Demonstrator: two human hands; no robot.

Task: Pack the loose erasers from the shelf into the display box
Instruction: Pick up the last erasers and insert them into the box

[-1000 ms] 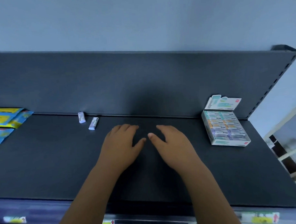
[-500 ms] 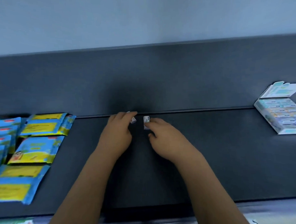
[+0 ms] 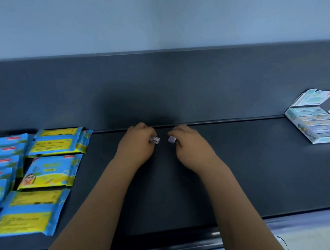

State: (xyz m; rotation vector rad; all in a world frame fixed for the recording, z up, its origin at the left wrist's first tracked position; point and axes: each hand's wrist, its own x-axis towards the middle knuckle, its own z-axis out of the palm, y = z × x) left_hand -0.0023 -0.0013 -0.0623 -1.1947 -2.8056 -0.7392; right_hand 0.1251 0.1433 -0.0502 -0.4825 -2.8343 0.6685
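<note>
My left hand [image 3: 136, 144] is closed around a small white eraser [image 3: 155, 139], whose end sticks out past the fingers. My right hand [image 3: 191, 146] grips a small purple eraser [image 3: 171, 139] between thumb and fingers. Both hands hover over the dark shelf [image 3: 236, 169] near its back edge, a short gap between them. The display box [image 3: 314, 126] stands open at the far right of the shelf, its lid flipped back, rows of wrapped erasers inside.
Several blue and yellow packets [image 3: 50, 172] lie spread over the left part of the shelf. A dark back panel [image 3: 159, 87] rises behind the shelf. The shelf's front edge runs below my forearms.
My view swung left. Both hands reached the two loose erasers at the back edge and closed on one each; now they are lifted slightly and drawn apart.
</note>
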